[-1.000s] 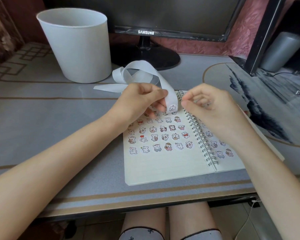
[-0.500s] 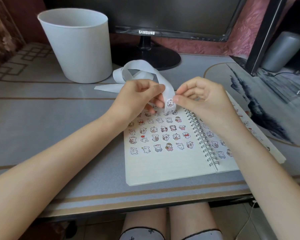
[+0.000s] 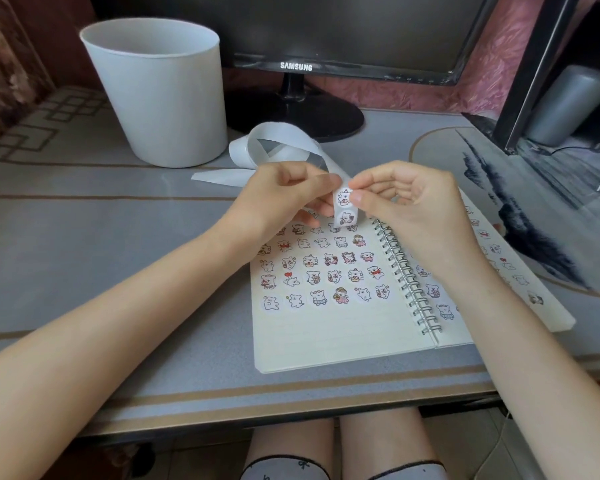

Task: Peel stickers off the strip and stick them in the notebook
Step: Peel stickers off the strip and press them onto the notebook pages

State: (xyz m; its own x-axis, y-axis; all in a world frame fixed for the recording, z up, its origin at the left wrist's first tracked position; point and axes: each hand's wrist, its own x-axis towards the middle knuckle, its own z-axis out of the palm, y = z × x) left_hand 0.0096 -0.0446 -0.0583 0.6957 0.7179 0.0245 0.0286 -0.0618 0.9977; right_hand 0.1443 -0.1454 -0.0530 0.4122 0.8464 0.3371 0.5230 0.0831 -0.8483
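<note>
1. The right hand [image 3: 409, 199] was apart from the long white glossy backing strip [image 3: 284, 133] a second ago. It has since closed in, and its thumb and forefinger now pinch the upper round bear sticker [image 3: 343, 197] on the strip's hanging end.
2. This looks like the start of a peel; I cannot tell whether an edge has lifted.
3. The left hand [image 3: 284, 192] grips the strip just left of that sticker, fingers curled. Both hands hover over the far part of the open spiral-bound cream notebook [image 3: 326, 337], which lies on the grey counter [image 3: 101, 244].
</note>
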